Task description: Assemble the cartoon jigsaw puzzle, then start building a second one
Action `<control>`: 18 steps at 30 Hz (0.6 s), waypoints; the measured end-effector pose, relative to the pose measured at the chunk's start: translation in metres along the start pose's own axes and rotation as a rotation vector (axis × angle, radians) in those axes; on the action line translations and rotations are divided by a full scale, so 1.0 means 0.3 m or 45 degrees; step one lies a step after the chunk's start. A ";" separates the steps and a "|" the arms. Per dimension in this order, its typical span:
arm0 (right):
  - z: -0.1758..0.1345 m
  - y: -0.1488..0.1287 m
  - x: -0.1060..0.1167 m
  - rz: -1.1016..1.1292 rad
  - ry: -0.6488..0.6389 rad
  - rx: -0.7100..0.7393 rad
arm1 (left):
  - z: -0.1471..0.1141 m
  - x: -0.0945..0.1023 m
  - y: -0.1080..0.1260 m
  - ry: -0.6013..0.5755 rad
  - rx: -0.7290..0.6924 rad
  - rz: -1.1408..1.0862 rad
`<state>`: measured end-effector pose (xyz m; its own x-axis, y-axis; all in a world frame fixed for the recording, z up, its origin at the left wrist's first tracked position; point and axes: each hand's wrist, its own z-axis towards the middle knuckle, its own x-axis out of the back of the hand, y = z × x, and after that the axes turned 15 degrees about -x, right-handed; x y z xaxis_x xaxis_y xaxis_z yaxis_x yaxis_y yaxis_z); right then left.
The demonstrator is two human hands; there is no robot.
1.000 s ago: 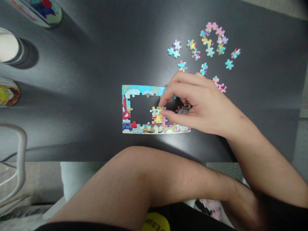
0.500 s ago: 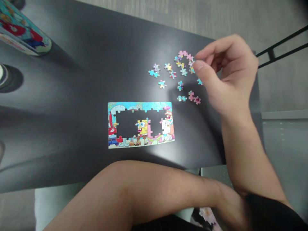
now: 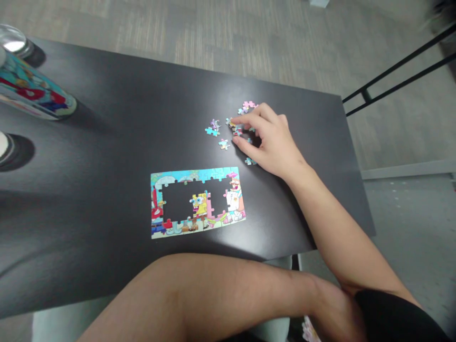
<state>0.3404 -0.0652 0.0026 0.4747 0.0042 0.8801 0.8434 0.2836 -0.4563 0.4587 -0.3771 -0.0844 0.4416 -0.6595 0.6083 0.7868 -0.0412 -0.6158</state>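
Observation:
My right hand point(image 3: 268, 135) is over the loose puzzle pieces, thumb and index finger apart, fingertips next to a few pieces point(image 3: 237, 130). Its palm and other fingers hide part of the pile. I see nothing held in it. A partly built jigsaw puzzle point(image 3: 194, 228) lies nearer me, its border joined around a dark gap, with a yellow cartoon character in the lower middle. My left forearm point(image 3: 242, 280) crosses in front of the table edge, and its hand is out of sight by my right elbow.
A printed cartoon tube point(image 3: 39, 92) lies at the left of the dark table point(image 3: 117, 123). Near it are a round metal-looking lid or tin point(image 3: 14, 40) and a white-topped container point(image 3: 3, 145). A black metal frame point(image 3: 366, 95) stands beyond the right edge.
My right hand has moved left, down onto the loose pieces, and its thumb and index finger have spread. The camera view has shifted, showing more floor beyond the table.

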 end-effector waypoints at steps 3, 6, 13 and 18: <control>-0.004 -0.004 0.003 -0.058 -0.039 -0.054 | -0.083 -0.005 0.031 0.382 0.878 1.128; -0.001 0.005 0.007 -0.040 -0.033 -0.086 | -0.145 -0.072 0.026 0.507 0.906 1.627; 0.020 -0.023 -0.025 -0.043 0.048 -0.211 | -0.138 -0.012 0.102 0.631 0.872 0.733; 0.017 -0.037 -0.021 0.016 -0.002 -0.189 | -0.148 0.053 0.107 0.660 0.832 0.660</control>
<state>0.3268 -0.0636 0.0027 0.4854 0.0087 0.8742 0.8652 0.1389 -0.4818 0.4718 -0.4223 -0.1168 0.6788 -0.7326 -0.0506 0.7013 0.6671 -0.2514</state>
